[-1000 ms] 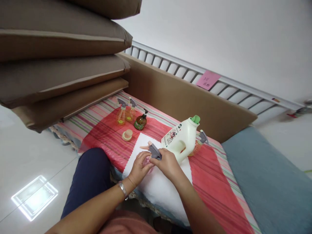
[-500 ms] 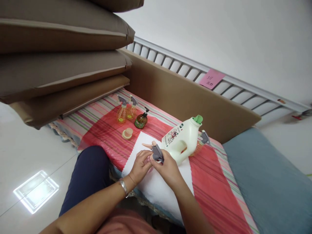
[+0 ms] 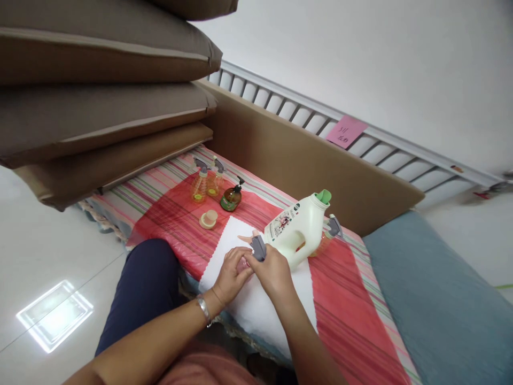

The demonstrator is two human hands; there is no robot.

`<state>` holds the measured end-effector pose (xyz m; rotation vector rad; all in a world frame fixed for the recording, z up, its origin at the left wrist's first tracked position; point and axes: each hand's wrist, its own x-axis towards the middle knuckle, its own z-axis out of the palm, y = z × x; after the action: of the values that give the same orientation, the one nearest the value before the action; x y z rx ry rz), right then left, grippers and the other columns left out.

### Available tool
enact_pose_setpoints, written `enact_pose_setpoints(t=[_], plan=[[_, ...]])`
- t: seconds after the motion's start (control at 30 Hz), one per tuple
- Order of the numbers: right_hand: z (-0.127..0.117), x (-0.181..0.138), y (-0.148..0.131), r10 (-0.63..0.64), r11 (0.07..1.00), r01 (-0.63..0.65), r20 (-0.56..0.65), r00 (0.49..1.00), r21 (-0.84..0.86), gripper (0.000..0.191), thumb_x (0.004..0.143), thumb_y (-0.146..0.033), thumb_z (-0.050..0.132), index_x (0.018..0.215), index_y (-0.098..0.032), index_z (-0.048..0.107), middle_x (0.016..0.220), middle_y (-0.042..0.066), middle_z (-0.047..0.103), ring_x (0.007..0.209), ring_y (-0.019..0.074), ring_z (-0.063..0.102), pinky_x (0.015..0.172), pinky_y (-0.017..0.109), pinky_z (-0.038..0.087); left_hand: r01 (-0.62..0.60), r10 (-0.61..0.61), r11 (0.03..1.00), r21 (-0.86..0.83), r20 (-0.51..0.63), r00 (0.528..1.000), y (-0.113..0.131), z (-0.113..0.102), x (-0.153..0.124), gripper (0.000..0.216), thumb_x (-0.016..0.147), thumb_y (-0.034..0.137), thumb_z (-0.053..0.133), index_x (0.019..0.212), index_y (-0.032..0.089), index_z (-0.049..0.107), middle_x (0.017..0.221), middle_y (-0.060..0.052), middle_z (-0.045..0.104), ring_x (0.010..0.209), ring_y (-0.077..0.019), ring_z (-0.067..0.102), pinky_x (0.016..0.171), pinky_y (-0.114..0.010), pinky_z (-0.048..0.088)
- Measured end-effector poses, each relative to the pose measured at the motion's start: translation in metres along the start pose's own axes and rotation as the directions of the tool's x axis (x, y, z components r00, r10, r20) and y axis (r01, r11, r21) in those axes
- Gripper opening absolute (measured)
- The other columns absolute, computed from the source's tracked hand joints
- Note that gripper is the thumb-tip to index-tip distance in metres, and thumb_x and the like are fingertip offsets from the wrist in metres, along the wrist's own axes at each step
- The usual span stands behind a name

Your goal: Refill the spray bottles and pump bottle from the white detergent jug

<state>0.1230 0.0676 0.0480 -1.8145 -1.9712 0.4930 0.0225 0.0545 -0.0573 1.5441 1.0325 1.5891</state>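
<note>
Over a white cloth [image 3: 262, 315], my two hands hold one small pink spray bottle [image 3: 242, 263] with a grey trigger head [image 3: 258, 248]. Its body is wrapped by my left hand [image 3: 231, 275], which hides most of it. Fingers of my right hand [image 3: 274, 270] close around the trigger head near the bottle's neck. Just beyond stands a large pale-green jug [image 3: 286, 243] with a green spout [image 3: 321, 196]. Behind that jug, partly covered, is another spray bottle [image 3: 326, 238].
Two clear spray bottles [image 3: 199, 187] and a brown pump bottle [image 3: 231, 199] stand at the back left, near a beige cap [image 3: 208, 219]. Red sheeting [image 3: 172, 230] covers the striped cloth. Stacked brown cushions [image 3: 108, 101] overhang the left; a brown board [image 3: 300, 149] borders the back.
My right hand has turned and shifted slightly on the trigger head. More of the pink bottle shows between my hands. The other things stay put.
</note>
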Motion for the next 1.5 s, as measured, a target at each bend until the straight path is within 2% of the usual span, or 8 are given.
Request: enact_pose_setpoints(t=[0.17,0.27,0.33,0.4,0.53,1.07,1.33,1.5], plan=[[-0.01,-0.008,0.02,-0.144,0.952,0.087,0.177,0.974,0.295,0.024,0.072,-0.03,0.063,0.093,-0.02,0.064,0.094,0.005,0.068,0.088,0.0233,0.062,0.078,0.033,0.048,0.024,-0.024,1.0,-0.018,-0.004,1.0,0.0,-0.003,0.004,0.025,0.082,0.034,0.057,0.103,0.021,0.059,0.102,-0.008,0.061,0.101,-0.0235,0.054,0.091,-0.039,0.04],[-0.001,-0.02,0.048,-0.202,0.765,0.017,0.215,0.955,0.644,0.037,0.078,-0.033,0.06,0.113,-0.022,0.059,0.112,0.006,0.064,0.103,0.0242,0.058,0.089,0.037,0.047,0.035,-0.035,0.999,-0.022,0.011,0.999,0.0,-0.003,0.004,0.024,0.083,0.033,0.056,0.103,0.021,0.06,0.103,-0.007,0.062,0.102,-0.0233,0.054,0.092,-0.038,0.039],[0.012,-0.025,0.065,-0.133,0.676,-0.024,0.154,0.979,0.737,0.038,0.08,-0.036,0.06,0.116,-0.023,0.058,0.119,0.006,0.061,0.109,0.025,0.055,0.095,0.041,0.043,0.044,-0.044,0.999,-0.025,0.022,0.999,-0.001,-0.003,0.005,0.024,0.083,0.033,0.056,0.103,0.022,0.061,0.103,-0.007,0.062,0.102,-0.0234,0.053,0.092,-0.038,0.039],[0.024,-0.027,0.074,-0.092,0.649,-0.016,0.1,0.991,0.76,0.038,0.081,-0.037,0.06,0.116,-0.023,0.058,0.122,0.006,0.06,0.112,0.0251,0.053,0.1,0.044,0.038,0.053,-0.052,0.998,-0.029,0.039,0.998,-0.001,-0.004,0.006,0.024,0.082,0.033,0.057,0.103,0.022,0.062,0.103,-0.007,0.062,0.101,-0.0235,0.053,0.092,-0.038,0.038],[0.034,-0.02,0.068,-0.19,0.607,0.041,0.095,0.977,0.794,0.035,0.083,-0.036,0.059,0.116,-0.023,0.058,0.121,0.005,0.06,0.118,0.0243,0.049,0.105,0.044,0.033,0.065,-0.062,0.997,-0.035,0.073,0.995,-0.001,-0.011,0.011,0.025,0.083,0.034,0.055,0.103,0.022,0.063,0.103,-0.007,0.062,0.101,-0.0229,0.054,0.092,-0.037,0.039],[0.02,-0.006,0.048,-0.31,0.566,0.089,0.111,0.944,0.82,0.034,0.08,-0.038,0.064,0.111,-0.023,0.061,0.12,0.006,0.06,0.118,0.0244,0.049,0.104,0.043,0.033,0.031,-0.025,0.999,-0.028,0.206,0.978,-0.019,-0.02,0.005,0.036,0.082,0.037,0.058,0.115,0.022,0.058,0.113,-0.009,0.058,0.11,-0.0239,0.052,0.098,-0.042,0.038],[0.027,-0.009,0.047,-0.18,0.679,0.123,0.001,0.984,0.724,0.031,0.076,-0.037,0.066,0.101,-0.02,0.061,0.106,0.008,0.065,0.103,0.0258,0.057,0.089,0.04,0.045,-0.003,0.007,1.0,-0.02,0.214,0.977,-0.021,-0.02,0.005,0.04,0.08,0.042,0.06,0.114,0.022,0.057,0.114,-0.009,0.058,0.111,-0.0246,0.051,0.1,-0.043,0.037],[0.044,-0.011,0.046,-0.041,0.733,0.125,-0.139,0.989,0.668,0.023,0.072,-0.032,0.068,0.086,-0.019,0.056,0.087,0.003,0.064,0.081,0.0196,0.058,0.078,0.034,0.047,-0.032,0.031,0.999,0.002,0.118,0.993,-0.015,-0.015,-0.002,0.042,0.082,0.037,0.059,0.122,0.024,0.051,0.12,-0.01,0.054,0.115,-0.0256,0.048,0.101,-0.046,0.035]])
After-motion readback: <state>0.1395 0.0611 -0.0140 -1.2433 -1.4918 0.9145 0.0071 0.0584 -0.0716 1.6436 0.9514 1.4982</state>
